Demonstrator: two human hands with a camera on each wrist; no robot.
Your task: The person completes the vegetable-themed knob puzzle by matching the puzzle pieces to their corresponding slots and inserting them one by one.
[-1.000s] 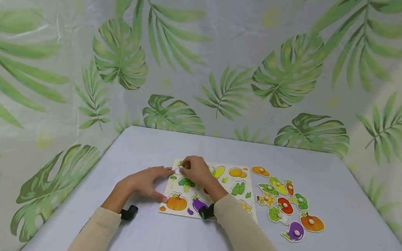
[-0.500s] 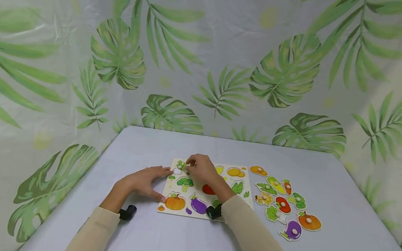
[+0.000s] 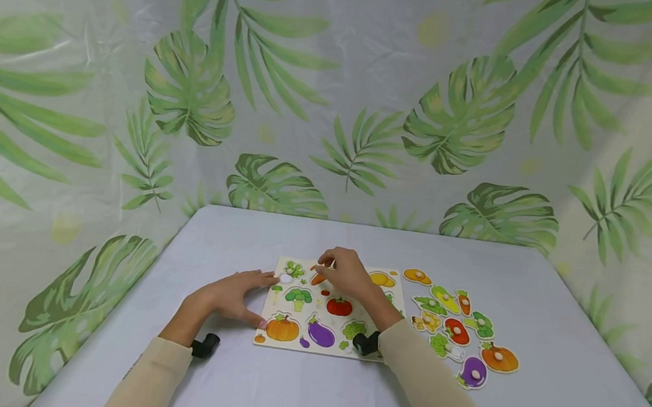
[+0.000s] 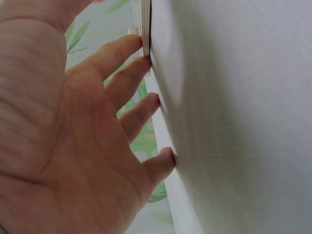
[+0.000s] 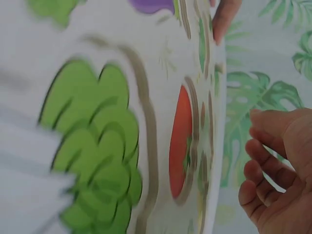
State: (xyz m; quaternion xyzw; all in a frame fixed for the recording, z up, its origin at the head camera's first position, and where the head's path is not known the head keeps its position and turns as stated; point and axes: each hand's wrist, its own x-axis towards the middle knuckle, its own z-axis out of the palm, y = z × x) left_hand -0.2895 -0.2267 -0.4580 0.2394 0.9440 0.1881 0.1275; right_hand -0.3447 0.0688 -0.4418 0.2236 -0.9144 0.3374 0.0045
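A white vegetable puzzle board point(image 3: 305, 344) lies flat on the table, with printed recesses for a pumpkin point(image 3: 282, 328), an eggplant point(image 3: 320, 333), a tomato point(image 3: 339, 306) and others. My left hand point(image 3: 237, 293) rests at the board's left side, fingers spread and thumb at the lower left corner. In the left wrist view its fingertips point(image 4: 141, 62) touch the board's edge and the table. My right hand point(image 3: 349, 276) hovers over the carrot recess point(image 3: 319, 279), fingers loosely bent and holding nothing. A radish point(image 3: 291, 272) shows at the board's upper left.
Right of the board lies a group of knobbed vegetable pieces, among them a pumpkin piece point(image 3: 499, 358), an eggplant piece point(image 3: 472, 372) and a carrot piece point(image 3: 463, 302). A leaf-patterned curtain point(image 3: 367, 105) hangs behind the white table point(image 3: 256, 230).
My right hand has left the radish at the upper left and moved right over the board, uncovering the carrot and tomato recesses. My left hand has stayed at the board's edge.
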